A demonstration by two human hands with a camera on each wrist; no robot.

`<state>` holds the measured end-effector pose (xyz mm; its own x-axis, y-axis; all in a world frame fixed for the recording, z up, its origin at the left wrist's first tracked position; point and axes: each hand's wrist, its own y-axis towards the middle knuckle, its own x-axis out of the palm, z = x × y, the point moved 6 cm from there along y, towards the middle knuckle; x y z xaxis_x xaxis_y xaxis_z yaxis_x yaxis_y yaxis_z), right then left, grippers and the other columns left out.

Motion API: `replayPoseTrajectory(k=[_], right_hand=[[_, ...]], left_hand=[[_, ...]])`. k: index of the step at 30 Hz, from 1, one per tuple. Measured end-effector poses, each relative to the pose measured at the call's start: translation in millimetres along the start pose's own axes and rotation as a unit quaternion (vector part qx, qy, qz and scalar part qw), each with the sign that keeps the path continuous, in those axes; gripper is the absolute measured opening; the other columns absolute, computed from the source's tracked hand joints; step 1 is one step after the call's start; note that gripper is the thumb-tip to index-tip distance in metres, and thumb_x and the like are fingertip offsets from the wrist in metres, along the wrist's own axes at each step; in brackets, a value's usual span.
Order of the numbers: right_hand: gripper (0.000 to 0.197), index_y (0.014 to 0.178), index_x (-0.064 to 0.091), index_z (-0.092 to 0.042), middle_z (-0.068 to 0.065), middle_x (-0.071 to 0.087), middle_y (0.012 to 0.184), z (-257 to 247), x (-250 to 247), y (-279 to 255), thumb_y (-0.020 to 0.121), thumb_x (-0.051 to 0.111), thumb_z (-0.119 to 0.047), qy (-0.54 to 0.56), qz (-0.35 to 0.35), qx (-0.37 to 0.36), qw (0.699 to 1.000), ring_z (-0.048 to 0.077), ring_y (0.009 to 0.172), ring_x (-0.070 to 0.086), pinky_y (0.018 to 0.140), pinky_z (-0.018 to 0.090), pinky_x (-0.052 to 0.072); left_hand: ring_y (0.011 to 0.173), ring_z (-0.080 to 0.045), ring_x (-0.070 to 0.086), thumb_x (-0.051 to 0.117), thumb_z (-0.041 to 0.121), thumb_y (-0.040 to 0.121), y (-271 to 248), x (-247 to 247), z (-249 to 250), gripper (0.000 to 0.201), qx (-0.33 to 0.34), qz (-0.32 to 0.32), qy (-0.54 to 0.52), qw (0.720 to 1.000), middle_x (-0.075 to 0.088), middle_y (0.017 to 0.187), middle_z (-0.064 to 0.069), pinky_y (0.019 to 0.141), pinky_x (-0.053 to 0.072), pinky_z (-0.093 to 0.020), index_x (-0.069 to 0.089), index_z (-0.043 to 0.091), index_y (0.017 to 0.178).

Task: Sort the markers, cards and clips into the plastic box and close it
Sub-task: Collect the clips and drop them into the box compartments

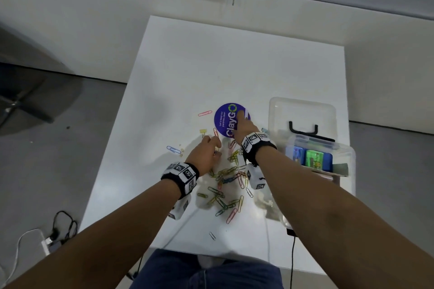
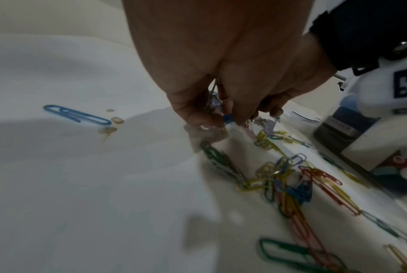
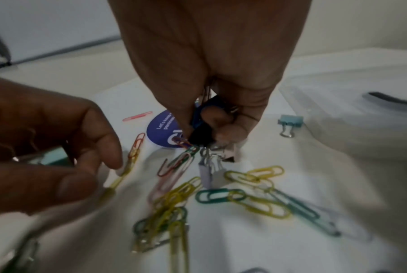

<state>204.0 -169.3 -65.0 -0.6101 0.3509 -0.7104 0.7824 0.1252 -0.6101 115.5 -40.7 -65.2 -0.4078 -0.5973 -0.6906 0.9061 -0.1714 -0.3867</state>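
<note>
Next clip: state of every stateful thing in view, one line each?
plastic box: open, cards inside
lid: off, flat on table beside the box
paper clips: loose on table
left hand: pinching clips
right hand: gripping binder clips

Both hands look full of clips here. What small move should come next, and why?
Probably carry the right hand to the open plastic box and drop its clips. Its fingers already grip several binder clips, the box sits just to its right, and many paper clips still lie loose on the table.
</note>
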Motion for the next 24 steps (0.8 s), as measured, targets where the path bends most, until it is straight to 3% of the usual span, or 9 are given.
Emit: replayPoseTrajectory(k=[4, 8, 11, 13, 15, 18, 20, 22, 24], right_hand=[[0.068, 0.148, 0.013, -0.015, 0.026, 0.059, 0.122, 5, -3, -18, 0.090, 0.049, -0.013, 0.066, 0.010, 0.021, 0.998, 0.041, 0.103, 0.063, 0.080, 0.042, 0.052], [0.041, 0.127, 0.031, -0.008, 0.019, 0.064, 0.099, -1, -29, -56, 0.090, 0.048, -0.008, 0.144, 0.065, -0.019, 0.987, 0.035, 0.082, 0.062, 0.064, 0.035, 0.043], [0.031, 0.122, 0.037, -0.013, 0.010, 0.058, 0.082, 7, -59, -107, 0.092, 0.045, -0.009, 0.220, 0.096, -0.055, 0.969, 0.028, 0.065, 0.055, 0.061, 0.033, 0.043], [0.030, 0.120, 0.041, -0.022, 0.007, 0.058, 0.076, 27, -69, -142, 0.091, 0.042, -0.012, 0.253, 0.105, -0.061, 0.960, 0.025, 0.056, 0.055, 0.058, 0.033, 0.049], [0.032, 0.118, 0.045, -0.028, 0.004, 0.057, 0.073, 56, -69, -172, 0.091, 0.041, -0.012, 0.284, 0.099, -0.054, 0.952, 0.021, 0.051, 0.053, 0.056, 0.033, 0.050], [0.036, 0.111, 0.054, -0.035, 0.001, 0.059, 0.079, 106, -61, -215, 0.092, 0.039, -0.008, 0.329, 0.099, -0.024, 0.939, 0.020, 0.057, 0.056, 0.061, 0.042, 0.055], [0.040, 0.105, 0.058, -0.039, -0.001, 0.063, 0.084, 135, -52, -235, 0.093, 0.040, -0.006, 0.329, 0.101, 0.012, 0.939, 0.015, 0.056, 0.059, 0.062, 0.039, 0.056], [0.037, 0.109, 0.058, -0.031, -0.004, 0.062, 0.078, 151, -43, -247, 0.095, 0.039, -0.003, 0.299, 0.084, 0.029, 0.950, 0.009, 0.048, 0.054, 0.058, 0.035, 0.053], [0.032, 0.111, 0.056, -0.028, -0.004, 0.060, 0.077, 155, -36, -251, 0.095, 0.041, -0.004, 0.268, 0.066, 0.022, 0.961, 0.012, 0.053, 0.055, 0.063, 0.037, 0.055]], left_hand=[[0.084, -0.025, 0.059, 0.055, 0.019, 0.093, 3, -8, 13, 0.016, -0.007, 0.015, -0.018, 1.000, 0.052, 0.108, -0.010, 0.079, 0.051, -0.037, 0.052, 0.013, 0.108], [0.085, -0.022, 0.056, 0.053, 0.013, 0.093, 4, -29, 42, 0.008, 0.010, 0.038, -0.055, 0.998, 0.058, 0.101, -0.009, 0.071, 0.043, -0.027, 0.056, 0.011, 0.100], [0.077, -0.020, 0.058, 0.050, 0.005, 0.093, -9, -46, 75, 0.010, 0.015, 0.031, -0.117, 0.993, 0.062, 0.093, -0.004, 0.059, 0.041, -0.022, 0.057, 0.010, 0.097], [0.071, -0.019, 0.061, 0.049, 0.006, 0.094, -27, -48, 105, 0.010, 0.036, 0.023, -0.157, 0.987, 0.064, 0.093, -0.005, 0.059, 0.047, -0.025, 0.055, 0.010, 0.101], [0.069, -0.017, 0.064, 0.048, 0.010, 0.095, -44, -39, 136, 0.011, 0.055, 0.004, -0.182, 0.982, 0.066, 0.095, -0.007, 0.062, 0.052, -0.035, 0.054, 0.014, 0.104], [0.072, -0.026, 0.068, 0.049, 0.015, 0.094, -63, -7, 180, 0.010, 0.083, -0.056, -0.163, 0.982, 0.067, 0.094, -0.009, 0.063, 0.056, -0.042, 0.051, 0.022, 0.100], [0.076, -0.028, 0.068, 0.051, 0.012, 0.093, -69, 14, 203, 0.010, 0.089, -0.092, -0.135, 0.983, 0.067, 0.099, -0.010, 0.067, 0.055, -0.041, 0.052, 0.018, 0.101], [0.080, -0.028, 0.066, 0.055, 0.010, 0.090, -72, 33, 221, 0.013, 0.095, -0.115, -0.109, 0.983, 0.066, 0.103, -0.011, 0.068, 0.051, -0.037, 0.052, 0.013, 0.102], [0.082, -0.027, 0.061, 0.060, 0.009, 0.087, -76, 48, 233, 0.024, 0.099, -0.148, -0.067, 0.982, 0.064, 0.103, -0.014, 0.064, 0.046, -0.032, 0.049, 0.009, 0.109]])
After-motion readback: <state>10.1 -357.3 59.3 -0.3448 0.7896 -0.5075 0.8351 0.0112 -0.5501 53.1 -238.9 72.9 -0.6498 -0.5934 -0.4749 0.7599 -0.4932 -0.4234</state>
